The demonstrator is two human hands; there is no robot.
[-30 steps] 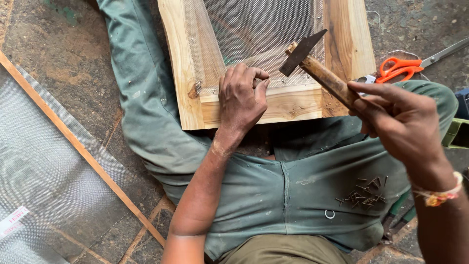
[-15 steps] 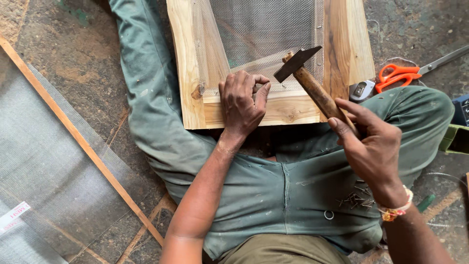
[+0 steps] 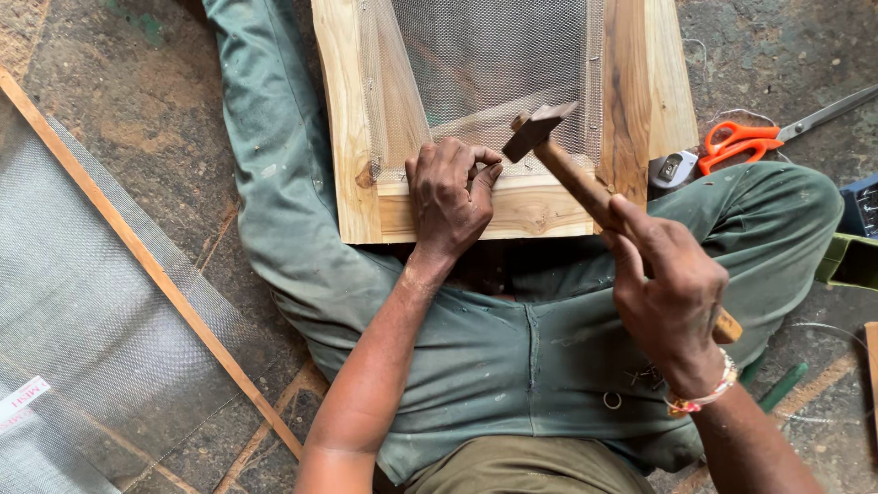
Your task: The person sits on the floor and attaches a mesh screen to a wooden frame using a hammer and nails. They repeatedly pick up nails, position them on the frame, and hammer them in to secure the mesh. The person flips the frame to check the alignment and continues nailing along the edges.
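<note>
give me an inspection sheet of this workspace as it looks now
surface: rough stone floor, dusty
job's things: wooden frame with wire mesh across the lap; hammer, head just above the bottom rail
clutter: orange-handled scissors, tape measure
grippers: left hand pressed on the bottom rail; right hand grips the hammer handle
cables: nothing seen
surroundings: second mesh sheet with a wooden strip on it

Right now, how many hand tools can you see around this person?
3: a hammer in the right hand, orange scissors on the ground at right, a tape measure beside them. Others may be hidden.
</note>
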